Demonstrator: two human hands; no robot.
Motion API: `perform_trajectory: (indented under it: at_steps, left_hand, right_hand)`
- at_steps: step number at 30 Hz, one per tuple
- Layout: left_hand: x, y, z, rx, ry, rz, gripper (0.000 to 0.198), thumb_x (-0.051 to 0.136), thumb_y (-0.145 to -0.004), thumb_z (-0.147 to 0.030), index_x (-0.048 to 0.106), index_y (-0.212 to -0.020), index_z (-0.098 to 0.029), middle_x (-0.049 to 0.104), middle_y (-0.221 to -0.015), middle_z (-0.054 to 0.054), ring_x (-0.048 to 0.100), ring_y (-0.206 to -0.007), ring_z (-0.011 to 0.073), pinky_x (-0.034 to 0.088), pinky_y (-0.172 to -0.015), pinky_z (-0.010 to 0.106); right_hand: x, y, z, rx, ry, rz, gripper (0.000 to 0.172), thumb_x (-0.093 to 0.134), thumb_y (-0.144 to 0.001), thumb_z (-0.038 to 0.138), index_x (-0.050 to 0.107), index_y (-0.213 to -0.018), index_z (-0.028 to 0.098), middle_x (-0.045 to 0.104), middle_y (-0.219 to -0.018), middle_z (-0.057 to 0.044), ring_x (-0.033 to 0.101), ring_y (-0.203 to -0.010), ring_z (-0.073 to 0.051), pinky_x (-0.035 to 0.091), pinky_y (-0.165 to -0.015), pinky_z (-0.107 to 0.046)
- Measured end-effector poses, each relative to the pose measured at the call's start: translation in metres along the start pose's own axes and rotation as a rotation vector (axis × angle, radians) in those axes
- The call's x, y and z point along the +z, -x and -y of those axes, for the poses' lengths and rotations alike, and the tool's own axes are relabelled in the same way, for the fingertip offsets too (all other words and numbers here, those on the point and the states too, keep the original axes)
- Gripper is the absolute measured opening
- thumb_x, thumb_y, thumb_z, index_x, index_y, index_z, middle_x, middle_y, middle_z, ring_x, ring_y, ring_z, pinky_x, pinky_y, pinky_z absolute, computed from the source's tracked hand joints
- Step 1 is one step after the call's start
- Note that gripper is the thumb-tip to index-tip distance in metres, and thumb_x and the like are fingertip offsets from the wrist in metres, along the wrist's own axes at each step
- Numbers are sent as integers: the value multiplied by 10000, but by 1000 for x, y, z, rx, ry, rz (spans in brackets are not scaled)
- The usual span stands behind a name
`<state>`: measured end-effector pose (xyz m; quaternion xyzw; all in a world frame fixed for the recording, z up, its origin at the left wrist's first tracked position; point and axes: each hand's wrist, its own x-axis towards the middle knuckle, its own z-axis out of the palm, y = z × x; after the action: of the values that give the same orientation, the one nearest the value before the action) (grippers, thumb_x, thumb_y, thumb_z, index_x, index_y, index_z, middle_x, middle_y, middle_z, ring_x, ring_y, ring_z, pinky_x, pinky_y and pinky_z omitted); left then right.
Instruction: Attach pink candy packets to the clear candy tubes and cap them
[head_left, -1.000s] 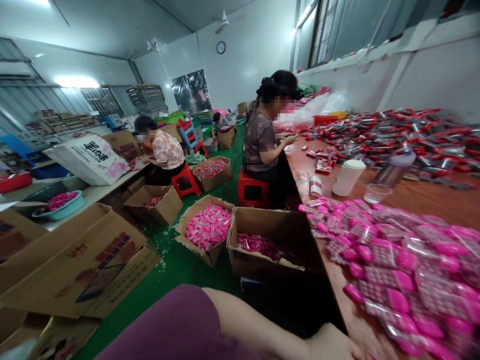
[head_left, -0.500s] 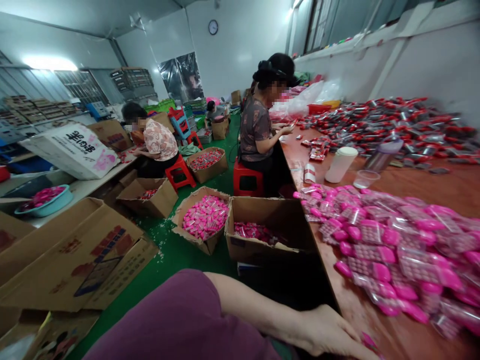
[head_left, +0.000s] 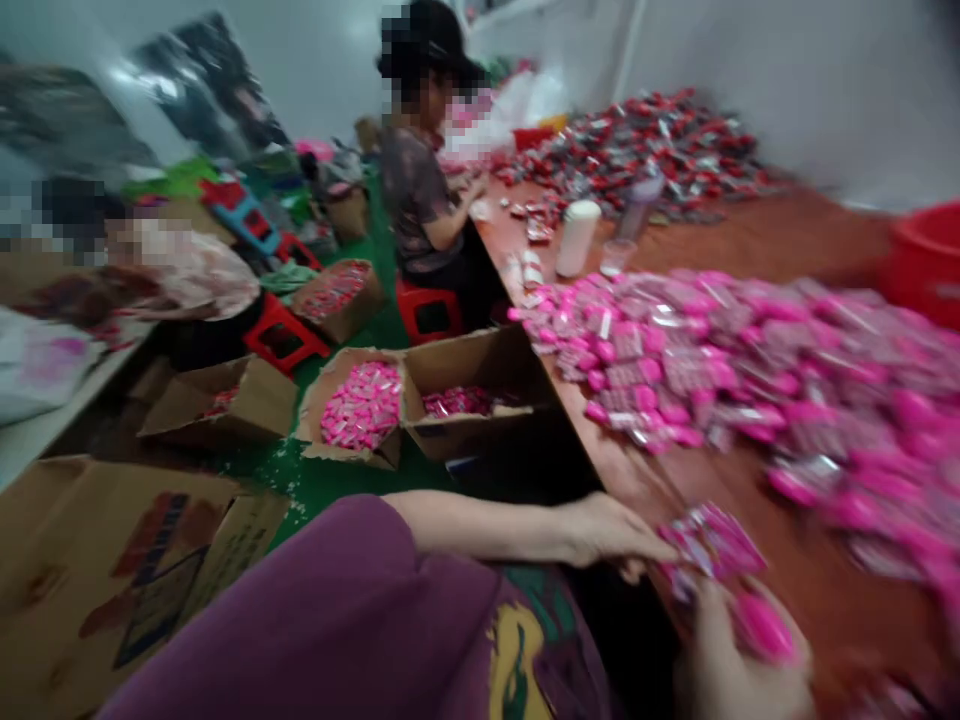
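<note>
Bunch in hand: I see pink-and-clear plastic packets (head_left: 709, 540), a small blurred cluster, fanned and tilted.
Left hand (head_left: 611, 530): fingers reach its near edge, touching as far as I can tell.
Right hand (head_left: 712, 665): grips it from below.
Main pile: similar pink packets (head_left: 750, 370), loosely heaped on the wooden table (head_left: 817, 570).

A long brown worktable (head_left: 780, 235) carries heaped pink plastic packets (head_left: 750, 370), red-and-silver packets (head_left: 637, 150) and a white canister (head_left: 578, 238).
</note>
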<state>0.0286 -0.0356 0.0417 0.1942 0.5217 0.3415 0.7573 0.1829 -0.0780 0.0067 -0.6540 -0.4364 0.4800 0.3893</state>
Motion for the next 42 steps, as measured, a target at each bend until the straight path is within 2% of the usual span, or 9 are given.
perform_trajectory:
  at_steps: [2, 5, 10, 18, 25, 32, 36, 38, 42]
  left_hand:
    - [1, 3, 4, 57, 39, -57, 254, 857, -847, -221, 696, -681, -116, 552, -466, -38, 481, -428, 76, 415, -490, 221]
    - [-2, -5, 5, 94, 127, -119, 268, 740, -931, -142, 656, -679, -106, 564, -522, -33, 462, -432, 54, 377, -479, 213]
    - [-3, -25, 10, 156, 262, -85, 284, 680, -996, -161, 619, -720, -122, 572, -600, -42, 435, -464, 24, 359, -482, 186]
    - [10, -24, 23, 105, 125, -79, 345, 708, -1010, -278, 581, -710, -163, 568, -640, -40, 433, -493, 33, 395, -502, 197]
    - [15, -23, 31, 151, 19, -63, 381, 775, -960, -383, 605, -696, -168, 539, -583, -51, 467, -489, 45, 427, -542, 206]
    - [11, -28, 40, 173, 48, 71, 450, 843, -876, -495, 605, -671, -174, 529, -506, -49, 510, -443, 76, 421, -512, 235]
    - [11, -21, 34, 125, -39, 133, 474, 853, -870, -488, 588, -642, -169, 527, -470, -37, 517, -424, 74, 352, -466, 218]
    - [11, -18, 32, 108, -71, 143, 489, 856, -868, -485, 581, -625, -163, 529, -457, -30, 501, -408, 65, 320, -444, 211]
    - [11, -18, 31, 35, -40, 188, 484, 862, -865, -478, 577, -642, -156, 496, -452, -54, 427, -375, 39, 298, -420, 201]
  right_hand:
    - [3, 1, 11, -21, -171, -229, 600, 858, -672, 543, 549, -1144, 338, 570, -847, 20, 614, -574, -157, 488, -456, -320]
    - [0, 1, 10, 4, -478, -164, 541, 814, -728, 459, 417, -1065, 309, 628, -784, 90, 448, -427, -74, 375, -396, -215]
    - [-9, 17, -8, -48, -577, -72, 339, 710, -889, 501, 488, -999, 269, 709, -954, 41, 575, -511, -64, 447, -411, -201]
    - [1, 24, -14, -58, -504, -7, 336, 664, -990, 568, 529, -1074, 272, 694, -790, 73, 470, -390, -30, 306, -340, -177]
    - [12, 18, -16, -59, -525, -78, 414, 667, -983, 592, 485, -1202, 292, 657, -778, 84, 443, -406, -31, 333, -372, -189]
    - [15, 18, -18, 80, -610, -22, 543, 705, -945, 625, 462, -1314, 309, 556, -745, 85, 466, -514, -61, 277, -386, -181]
    - [10, 15, -23, 115, -605, 102, 568, 668, -959, 649, 473, -1382, 324, 513, -712, 95, 336, -439, -60, 227, -371, -213]
    - [9, 14, -27, 81, -551, 128, 576, 645, -972, 653, 471, -1414, 328, 516, -706, 89, 344, -440, -70, 276, -386, -223]
    - [8, 13, -34, -104, -259, 41, 615, 662, -976, 611, 459, -1481, 325, 661, -909, 4, 603, -651, -142, 542, -604, -311]
